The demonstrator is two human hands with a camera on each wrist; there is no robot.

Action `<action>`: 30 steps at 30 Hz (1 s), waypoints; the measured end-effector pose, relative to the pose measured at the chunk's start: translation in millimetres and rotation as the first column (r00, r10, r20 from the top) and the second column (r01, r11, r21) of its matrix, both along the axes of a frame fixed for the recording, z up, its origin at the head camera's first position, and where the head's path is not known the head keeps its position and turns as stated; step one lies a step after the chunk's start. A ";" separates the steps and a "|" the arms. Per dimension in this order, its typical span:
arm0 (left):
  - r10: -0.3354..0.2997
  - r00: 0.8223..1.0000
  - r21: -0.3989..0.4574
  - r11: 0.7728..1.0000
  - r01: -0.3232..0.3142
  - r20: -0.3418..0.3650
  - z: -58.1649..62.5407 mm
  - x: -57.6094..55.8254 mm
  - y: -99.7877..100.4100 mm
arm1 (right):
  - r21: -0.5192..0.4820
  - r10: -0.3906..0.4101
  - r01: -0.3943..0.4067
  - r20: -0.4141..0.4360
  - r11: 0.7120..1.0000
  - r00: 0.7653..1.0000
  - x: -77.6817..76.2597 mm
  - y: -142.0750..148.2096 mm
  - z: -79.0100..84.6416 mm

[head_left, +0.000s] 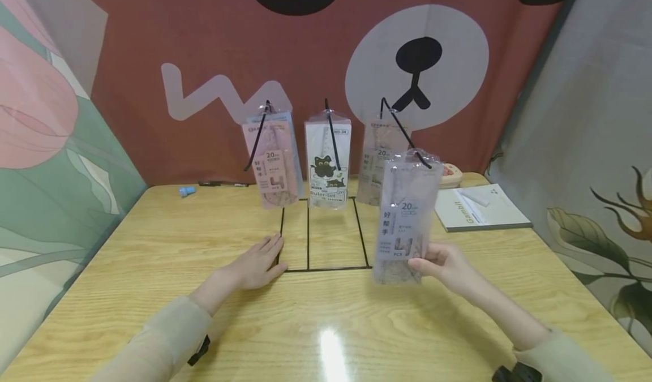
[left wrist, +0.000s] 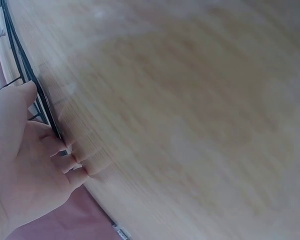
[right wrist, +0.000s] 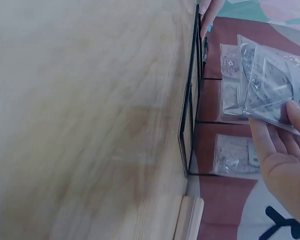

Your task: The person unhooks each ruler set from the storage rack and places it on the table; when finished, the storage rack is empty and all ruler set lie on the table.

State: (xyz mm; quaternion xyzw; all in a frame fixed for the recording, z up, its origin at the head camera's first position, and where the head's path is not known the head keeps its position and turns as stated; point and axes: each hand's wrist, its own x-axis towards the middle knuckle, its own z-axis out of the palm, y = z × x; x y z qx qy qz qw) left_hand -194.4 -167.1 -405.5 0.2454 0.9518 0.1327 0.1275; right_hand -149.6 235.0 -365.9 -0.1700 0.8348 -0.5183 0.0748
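Note:
A black wire display rack [head_left: 326, 269] stands on the table, with packaged ruler sets hanging from its hooks. My right hand [head_left: 450, 266] pinches the lower right edge of a clear-and-lilac ruler set packet [head_left: 407, 218] between thumb and fingers. The packet's top hole is at the front tip of the right hook [head_left: 402, 127]. Behind it on that hook hangs another ruler set [head_left: 374, 161]. My left hand [head_left: 257, 263] rests flat at the left side of the rack's base, fingers extended over the wire. The left wrist view shows that hand [left wrist: 30, 155] against the black frame.
Pink and blue ruler sets [head_left: 275, 164] hang on the left hook, a cat-printed ruler set [head_left: 327, 164] on the middle one. Behind right lie a white notebook [head_left: 481, 206] and a rounded case [head_left: 450, 175]. A blue item [head_left: 187, 191] and pens [head_left: 219, 184] lie back left.

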 end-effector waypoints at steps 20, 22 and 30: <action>0.007 1.000 -0.007 1.000 -0.007 0.005 3.1 0.1 -0.5 | 0.194 -0.291 0.324 -0.178 0.926 0.940 38.4 93.1 26.0; 0.007 1.000 -0.010 1.000 -0.007 0.005 2.6 0.0 -0.7 | 0.233 -0.329 0.363 -0.175 0.902 0.928 36.3 94.5 28.0; -0.002 1.000 -0.001 1.000 0.002 0.003 3.7 1.1 -1.1 | 0.360 -0.332 0.344 -0.098 0.867 0.938 19.8 89.8 20.4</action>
